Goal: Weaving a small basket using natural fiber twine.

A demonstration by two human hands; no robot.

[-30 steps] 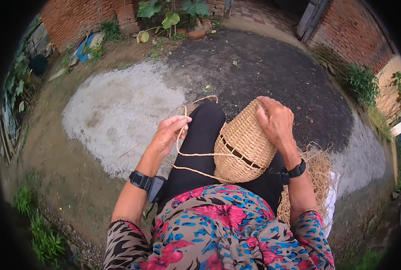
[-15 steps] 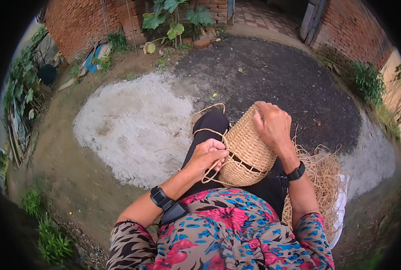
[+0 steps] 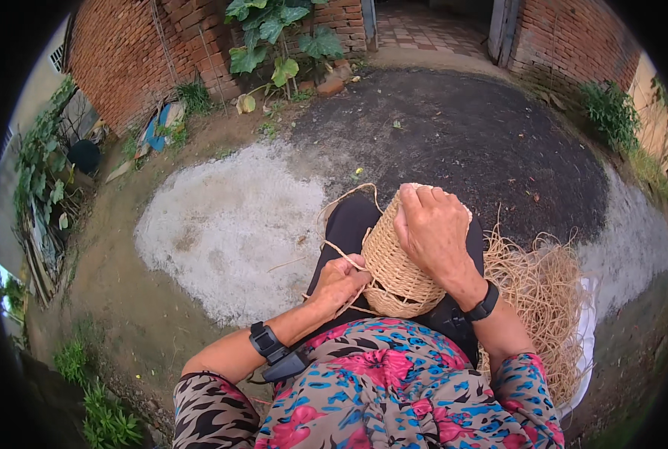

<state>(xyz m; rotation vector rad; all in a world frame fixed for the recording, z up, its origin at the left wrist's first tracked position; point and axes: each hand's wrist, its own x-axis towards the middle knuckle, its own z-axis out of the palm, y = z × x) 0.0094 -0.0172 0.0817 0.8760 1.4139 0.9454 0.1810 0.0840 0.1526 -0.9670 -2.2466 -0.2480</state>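
Evidently, both hands are busy at a woven straw-coloured basket (image 3: pixel 394 266), which rests tilted on the person's lap, against the dark trousers (image 3: pixel 343 228). The right hand (image 3: pixel 433 228) grasps its upper end from above, the fingers curled over the far edge and the thumb along the left side. Down at the basket's left side, the left hand (image 3: pixel 341 283) has thumb and fingers drawn together, pinching a twisted cord (image 3: pixel 340 251) close against the weave; exactly how the fingertips meet is too small to tell. A dark gap in the weave shows just beside these fingertips. Past the left knee, a length of cord arches over the ground and bends back toward the basket. Each wrist wears a black band, and the patterned shirt (image 3: pixel 379 374) fills the near side of the view. By the right forearm, a loose tangle of straw strands (image 3: pixel 536 299) lies on something white (image 3: pixel 587 329), its edge showing along the right. Beyond the knees, a pale patch (image 3: pixel 229 224) of ground meets a dark one (image 3: pixel 461 142), and farther off stand a leafy plant (image 3: pixel 274 37) and brick walls (image 3: pixel 120 60) flanking a doorway.
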